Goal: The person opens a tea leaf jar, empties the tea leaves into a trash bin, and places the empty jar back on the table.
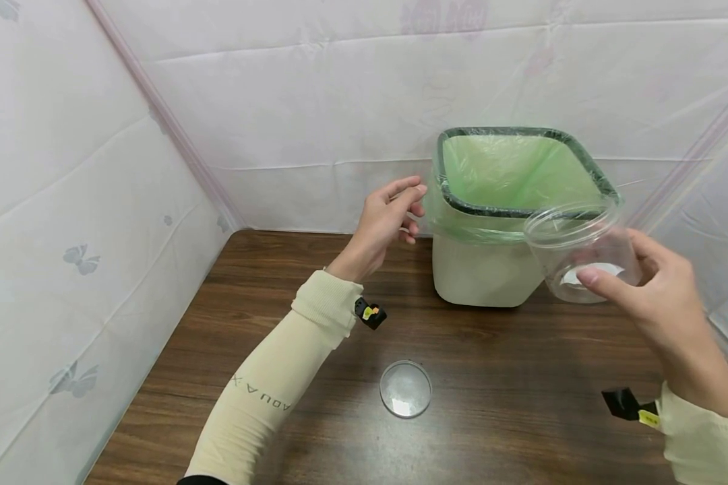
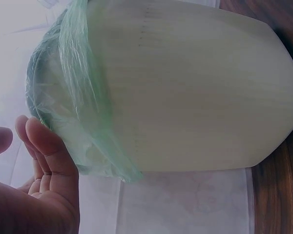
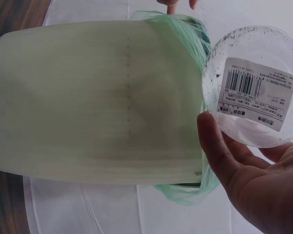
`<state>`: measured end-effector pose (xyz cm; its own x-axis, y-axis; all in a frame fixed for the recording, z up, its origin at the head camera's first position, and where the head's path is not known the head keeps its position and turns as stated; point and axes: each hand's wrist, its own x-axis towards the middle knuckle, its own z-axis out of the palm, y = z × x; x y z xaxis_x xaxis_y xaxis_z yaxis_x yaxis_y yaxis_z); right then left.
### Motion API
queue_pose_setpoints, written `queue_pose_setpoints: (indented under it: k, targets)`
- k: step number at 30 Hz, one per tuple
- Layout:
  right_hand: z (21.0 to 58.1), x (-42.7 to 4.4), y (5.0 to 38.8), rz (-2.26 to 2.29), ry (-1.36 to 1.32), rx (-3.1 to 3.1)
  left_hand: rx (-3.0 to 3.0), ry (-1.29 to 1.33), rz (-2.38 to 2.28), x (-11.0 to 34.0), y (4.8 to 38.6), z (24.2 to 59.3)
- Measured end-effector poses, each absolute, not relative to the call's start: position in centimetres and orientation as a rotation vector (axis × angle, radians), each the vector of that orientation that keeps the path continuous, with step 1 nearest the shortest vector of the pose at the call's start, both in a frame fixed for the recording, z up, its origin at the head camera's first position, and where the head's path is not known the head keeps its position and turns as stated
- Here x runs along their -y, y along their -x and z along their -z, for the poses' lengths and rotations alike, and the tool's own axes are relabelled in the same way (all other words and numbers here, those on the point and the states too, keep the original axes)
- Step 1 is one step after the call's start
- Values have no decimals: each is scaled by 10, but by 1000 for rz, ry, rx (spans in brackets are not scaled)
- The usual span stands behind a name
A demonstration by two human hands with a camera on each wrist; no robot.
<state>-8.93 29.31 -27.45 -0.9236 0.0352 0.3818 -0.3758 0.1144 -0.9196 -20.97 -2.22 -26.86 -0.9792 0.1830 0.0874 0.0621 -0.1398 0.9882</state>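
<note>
My right hand (image 1: 661,289) grips a clear plastic tub (image 1: 576,232) by its side, in front of the bin's right front corner. The tub leans, and its bottom carries a white barcode label (image 3: 256,92), facing the camera in the right wrist view. The waste bin (image 1: 479,269) is pale, lined with a thin green plastic bag (image 1: 491,172) folded over its dark green rim. Beside the bin's left side is my left hand (image 1: 388,219), its fingers loosely bent around nothing. Whether those fingertips touch the bag I cannot tell.
A round clear lid (image 1: 405,389) lies flat on the dark wooden table (image 1: 491,391), in front of the bin. White sheeting (image 1: 315,101) with faint prints hangs behind the table and along both sides.
</note>
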Motion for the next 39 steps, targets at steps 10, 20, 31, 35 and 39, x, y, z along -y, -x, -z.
queue_pose_setpoints:
  k: [10, 20, 31, 35, 39]
  targets:
    - [281, -293, 89, -1811, -370, 2149, -1990, -303, -2297, 25, 208, 269]
    - [288, -296, 87, -1713, -365, 2263, -1980, -305, -2300, 28, 206, 270]
    - [294, -295, 88, -1830, -468, 2212, -2010, -284, -2289, 33, 206, 272]
    - [295, -296, 88, -1794, -453, 2251, -2011, -271, -2286, 34, 206, 274]
    - [297, -296, 89, -1814, -482, 2250, -2009, -267, -2282, 34, 206, 274]
